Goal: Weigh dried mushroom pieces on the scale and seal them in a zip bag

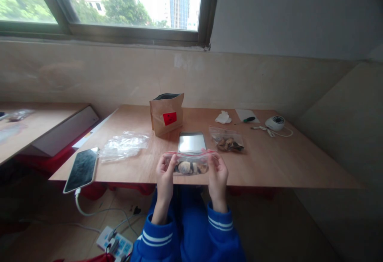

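Between the thumbs and fingers of our left hand (164,179) and right hand (218,177) we pinch a clear zip bag (190,169) by its two upper corners, both grips closed on the plastic. The bag, with a red line along its top and pale and dark pieces inside, is stretched level at the middle of the near edge of the table (278,166); we cannot tell whether its bottom touches the wood. Just behind it lies a flat device with a silvery top (192,141). To its right we have a second zip bag (229,144) of brown dried pieces, lying flat. Toward the far edge, left of centre, stands an open brown paper pouch (162,115) with a red label (169,118). Clear plastic bags (125,144) lie toward the left edge, and a phone (82,169) sits at the near left corner, a white cable (78,204) plugged into it. Along the far edge, right of centre, we see a crumpled tissue (223,117) and a white sheet (241,114) with a green-and-black tool (249,119), then a white dome camera (274,123) near the far right corner.
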### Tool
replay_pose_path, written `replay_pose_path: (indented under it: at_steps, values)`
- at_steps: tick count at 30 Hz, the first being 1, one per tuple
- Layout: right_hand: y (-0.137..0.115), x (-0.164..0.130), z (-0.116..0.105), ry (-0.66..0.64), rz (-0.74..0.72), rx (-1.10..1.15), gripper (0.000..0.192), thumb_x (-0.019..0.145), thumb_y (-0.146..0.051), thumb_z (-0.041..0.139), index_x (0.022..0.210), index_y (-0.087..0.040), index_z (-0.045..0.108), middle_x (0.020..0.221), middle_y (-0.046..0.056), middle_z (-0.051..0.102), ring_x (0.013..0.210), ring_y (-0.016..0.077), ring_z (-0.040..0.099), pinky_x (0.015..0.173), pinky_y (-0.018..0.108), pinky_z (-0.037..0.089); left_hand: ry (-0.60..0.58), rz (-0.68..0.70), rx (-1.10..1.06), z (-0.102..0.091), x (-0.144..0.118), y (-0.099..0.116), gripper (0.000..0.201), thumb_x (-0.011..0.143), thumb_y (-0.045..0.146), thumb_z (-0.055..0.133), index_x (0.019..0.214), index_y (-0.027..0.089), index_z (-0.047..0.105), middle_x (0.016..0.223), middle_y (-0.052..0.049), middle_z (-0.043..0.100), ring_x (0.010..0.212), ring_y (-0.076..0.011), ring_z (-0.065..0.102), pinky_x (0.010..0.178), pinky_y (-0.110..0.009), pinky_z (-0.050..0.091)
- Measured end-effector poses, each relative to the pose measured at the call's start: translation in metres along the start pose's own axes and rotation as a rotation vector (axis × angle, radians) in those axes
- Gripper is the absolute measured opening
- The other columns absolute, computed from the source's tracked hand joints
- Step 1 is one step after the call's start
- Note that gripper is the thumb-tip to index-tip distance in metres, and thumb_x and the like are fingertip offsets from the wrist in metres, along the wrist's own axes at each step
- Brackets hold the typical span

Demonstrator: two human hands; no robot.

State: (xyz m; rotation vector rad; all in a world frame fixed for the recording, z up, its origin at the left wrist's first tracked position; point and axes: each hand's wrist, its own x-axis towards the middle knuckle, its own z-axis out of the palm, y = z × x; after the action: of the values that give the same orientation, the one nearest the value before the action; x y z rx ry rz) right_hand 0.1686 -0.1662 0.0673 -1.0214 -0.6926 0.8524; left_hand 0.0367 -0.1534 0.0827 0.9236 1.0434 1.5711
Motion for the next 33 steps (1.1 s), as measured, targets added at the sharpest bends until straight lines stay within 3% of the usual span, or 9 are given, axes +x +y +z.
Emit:
replay_pose_path:
  at_steps: [4,13,25,27,30,33]
  values:
    - [0.003,0.002,-0.008,0.067,0.011,-0.041,0.037,0.077,-0.047,0.07,0.095,-0.015,0.064,0.096,0.011,0.075,0.08,0.0214,0.07,0.074,0.032,0.054,-0.018,0.004,0.055,-0.003,0.002,0.001,0.028,0.079,0.043,0.067,0.082,0.015,0.068,0.077,-0.003,0.069,0.077,-0.0154,0.064,0.074,-0.026,0.049]
    - [0.001,0.001,-0.018,0.097,-0.022,-0.046,0.03,0.078,-0.041,0.071,0.091,-0.015,0.07,0.098,0.011,0.075,0.089,0.0225,0.07,0.082,0.034,0.054,-0.046,0.031,0.166,-0.005,0.0,0.01,0.026,0.079,0.041,0.068,0.077,0.016,0.071,0.077,-0.003,0.07,0.078,-0.0164,0.063,0.075,-0.026,0.048]
    - [-0.005,0.001,-0.008,0.129,-0.1,-0.051,0.026,0.079,-0.039,0.071,0.087,-0.015,0.069,0.09,0.009,0.075,0.087,0.0223,0.07,0.082,0.035,0.053,0.1,0.056,0.225,0.0,0.001,0.007,0.03,0.078,0.045,0.068,0.08,0.015,0.066,0.075,-0.002,0.067,0.076,-0.0164,0.063,0.073,-0.026,0.049]
    - [-0.005,0.002,-0.008,0.139,-0.121,-0.056,0.024,0.079,-0.039,0.07,0.085,-0.016,0.067,0.085,0.006,0.074,0.084,0.0202,0.069,0.081,0.033,0.053,0.069,0.07,0.216,0.0,0.001,0.006,0.029,0.08,0.045,0.067,0.082,0.016,0.065,0.076,-0.001,0.066,0.076,-0.0155,0.062,0.073,-0.025,0.048]
    - [-0.006,0.005,-0.009,0.132,-0.138,-0.058,0.024,0.081,-0.04,0.068,0.085,-0.017,0.063,0.081,0.004,0.071,0.077,0.0172,0.068,0.076,0.029,0.052,-0.068,0.064,0.135,0.001,0.002,0.004,0.027,0.082,0.044,0.064,0.083,0.017,0.065,0.078,-0.001,0.065,0.076,-0.0138,0.061,0.074,-0.024,0.047]
    - [-0.008,0.006,-0.007,0.072,-0.098,0.004,0.028,0.081,-0.042,0.067,0.094,-0.017,0.062,0.089,0.005,0.071,0.076,0.0169,0.068,0.072,0.028,0.053,-0.116,0.017,-0.009,0.002,0.004,-0.001,0.024,0.083,0.042,0.065,0.089,0.018,0.065,0.083,0.0,0.065,0.076,-0.012,0.06,0.073,-0.022,0.047]
